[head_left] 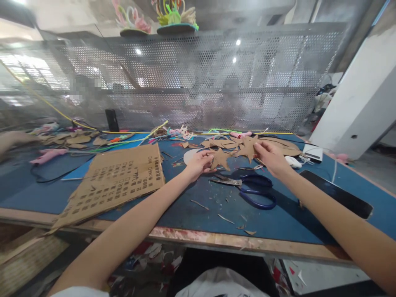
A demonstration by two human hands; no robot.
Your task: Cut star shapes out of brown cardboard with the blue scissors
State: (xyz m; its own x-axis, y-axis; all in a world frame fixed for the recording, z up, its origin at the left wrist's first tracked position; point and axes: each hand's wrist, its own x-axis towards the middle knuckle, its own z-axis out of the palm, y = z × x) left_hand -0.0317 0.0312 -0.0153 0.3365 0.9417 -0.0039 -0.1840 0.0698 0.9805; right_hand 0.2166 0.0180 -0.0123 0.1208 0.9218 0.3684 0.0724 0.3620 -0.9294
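Note:
My left hand [199, 165] pinches a small brown cardboard star [220, 159] by one point, just above the blue tabletop. To its right, my right hand [270, 156] grips a second, larger-looking cardboard star [248, 147] by its right edge. The two stars are held side by side, a little apart. Scissors [247, 189] with dark blue handles lie on the table below my hands, blades pointing left. Behind the stars rests a pile of cut cardboard pieces [216, 143]. A pale round piece [189, 155] is partly covered by my left hand.
A large printed cardboard sheet [120, 175] lies at left, overhanging the front edge. Beyond it are a pink glue gun [48, 156] with a cable and another person's arm [15, 138]. A black phone [337, 193] lies at right. Perforated metal panels [185, 82] stand behind the table.

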